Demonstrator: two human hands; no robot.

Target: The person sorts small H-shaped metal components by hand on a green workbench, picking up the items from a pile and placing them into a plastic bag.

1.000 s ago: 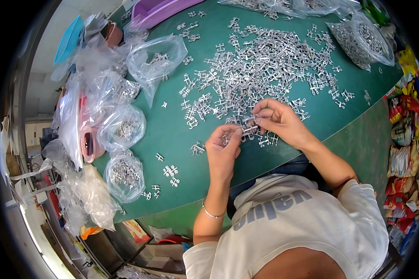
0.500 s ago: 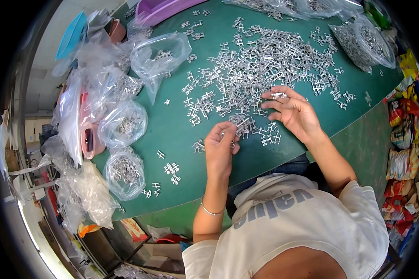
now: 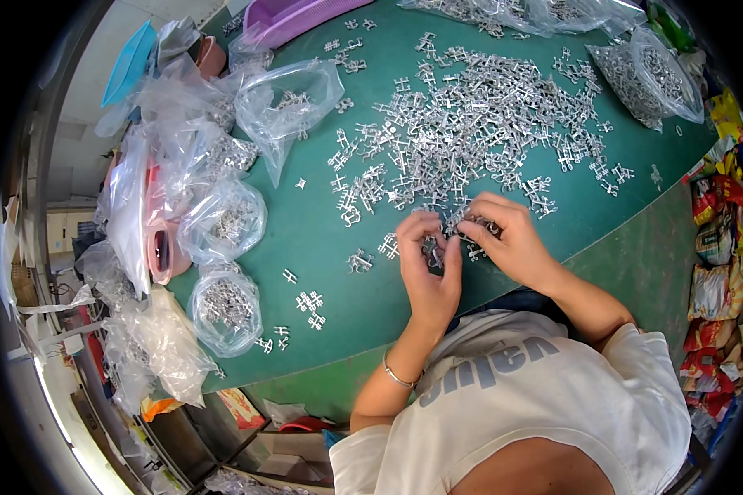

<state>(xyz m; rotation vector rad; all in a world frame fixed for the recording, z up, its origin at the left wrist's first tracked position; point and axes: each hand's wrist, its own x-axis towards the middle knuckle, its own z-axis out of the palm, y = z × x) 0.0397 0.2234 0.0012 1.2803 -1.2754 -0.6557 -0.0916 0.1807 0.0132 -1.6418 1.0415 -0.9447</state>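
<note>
the left hand (image 3: 429, 285) is half curled, metal pieces (image 3: 433, 252) showing inside it; the right hand (image 3: 510, 238) bends over more just beside it. i cannot tell either's grip. the pile (image 3: 470, 120) lies beyond both. this looks like fingertip handling, calling for a light pinch.

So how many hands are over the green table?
2: the left hand at the near edge of the metal pieces, the right hand just right of it. No others show.

Metal parts (image 3: 433, 252) (number unclear) partly hidden behind the fingers (image 3: 416, 225).
</note>
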